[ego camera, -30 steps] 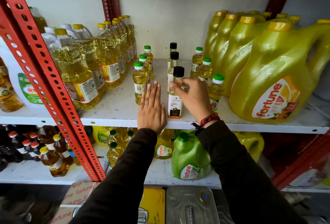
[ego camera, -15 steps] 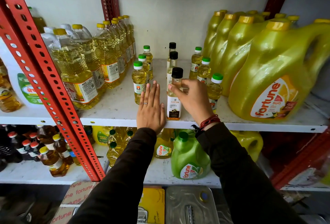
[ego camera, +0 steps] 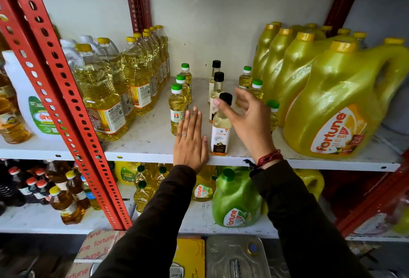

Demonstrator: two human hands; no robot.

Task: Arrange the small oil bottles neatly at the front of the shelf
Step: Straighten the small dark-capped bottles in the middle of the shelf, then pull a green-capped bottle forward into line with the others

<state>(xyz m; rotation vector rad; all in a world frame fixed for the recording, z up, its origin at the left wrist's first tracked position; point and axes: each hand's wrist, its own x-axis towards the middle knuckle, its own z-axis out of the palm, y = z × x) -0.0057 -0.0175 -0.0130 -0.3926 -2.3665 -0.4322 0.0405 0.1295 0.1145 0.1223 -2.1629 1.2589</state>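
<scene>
Nine small oil bottles on the white shelf, in three rows running front to back: three green-capped bottles at left, three black-capped bottles in the middle, three more green-capped at right. Left hand pressed flat at the shelf's front edge, fingers together, holding nothing, just left of the front black-capped bottle. Right hand raised beside that bottle's cap, fingers spread wide and gripping nothing; clear tall bottles to the left, yellow jugs to the right.
</scene>
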